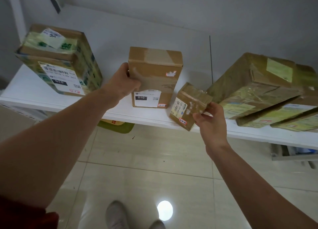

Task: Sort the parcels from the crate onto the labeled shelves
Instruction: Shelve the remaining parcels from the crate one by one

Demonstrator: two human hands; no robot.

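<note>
Partway through, our left hand is gripping the plain 010 box on the white shelf, our right hand the small parcel.

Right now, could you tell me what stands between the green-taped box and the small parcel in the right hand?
In the head view, the upright brown box, gripped by the left hand, stands on the white shelf between them.

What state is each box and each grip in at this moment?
left box: upright on shelf, taped shut.
middle box: upright on shelf, taped shut.
small box: tilted, over shelf's front edge.
right boxes: stacked, leaning.
left grip: holds middle box's left edge.
right grip: holds small box.
</note>
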